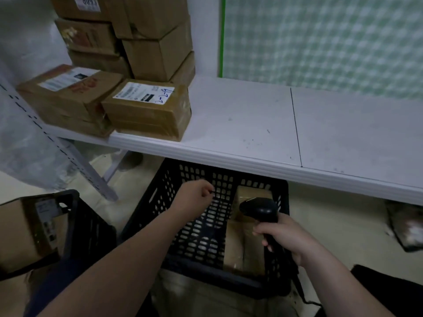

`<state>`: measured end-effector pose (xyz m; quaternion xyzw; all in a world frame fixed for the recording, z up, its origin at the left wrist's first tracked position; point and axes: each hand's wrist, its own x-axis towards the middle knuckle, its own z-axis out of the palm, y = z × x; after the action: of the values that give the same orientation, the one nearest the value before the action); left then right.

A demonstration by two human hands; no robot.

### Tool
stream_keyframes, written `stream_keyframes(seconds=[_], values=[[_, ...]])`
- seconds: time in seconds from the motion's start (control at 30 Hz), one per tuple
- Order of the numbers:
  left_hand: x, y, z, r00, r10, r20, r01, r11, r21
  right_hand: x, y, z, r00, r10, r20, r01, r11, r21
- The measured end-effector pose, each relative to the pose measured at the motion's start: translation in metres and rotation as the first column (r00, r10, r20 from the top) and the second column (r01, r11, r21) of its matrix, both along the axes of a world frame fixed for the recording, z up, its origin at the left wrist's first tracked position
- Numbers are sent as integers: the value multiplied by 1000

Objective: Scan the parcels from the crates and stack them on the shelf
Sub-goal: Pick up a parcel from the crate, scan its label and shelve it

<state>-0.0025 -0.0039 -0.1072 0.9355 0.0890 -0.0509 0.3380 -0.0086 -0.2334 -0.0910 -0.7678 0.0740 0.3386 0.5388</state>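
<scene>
White shelf above crate | left hand over crate, fingers curled, empty | right hand grips scanner over crate's parcel

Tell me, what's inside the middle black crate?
Brown cardboard parcels lie along the right side of the black crate; the rest shows bare mesh. The scanner and right hand cover part of them, so their number is unclear.
</scene>
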Motion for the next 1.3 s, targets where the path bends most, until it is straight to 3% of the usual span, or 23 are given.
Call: stream_keyframes(seconds=[0.17,0.57,0.7,0.87,1.13,1.3], values=[[-7,-22,-62,928,-53,-369,-15,984,-179,0,-3,-50,982,-126,-142,120,992,-48],[6,-48,-165,693,13,-721,-238,948,-213,33,3,-129,875,-233,-424,211,972,-101],[9,-57,-174,636,-8,-771,-271,934,-233,39,2,-148,816,-296,-496,248,955,-163],[7,-67,-178,590,-32,-807,-438,826,-354,41,0,-156,772,-332,-542,299,942,-151],[0,-53,-176,655,122,-746,-585,707,-397,35,7,-146,814,-298,-499,311,949,-60],[-6,-44,-140,708,261,-656,-458,877,-145,25,20,-116,861,-267,-433,341,934,103]])
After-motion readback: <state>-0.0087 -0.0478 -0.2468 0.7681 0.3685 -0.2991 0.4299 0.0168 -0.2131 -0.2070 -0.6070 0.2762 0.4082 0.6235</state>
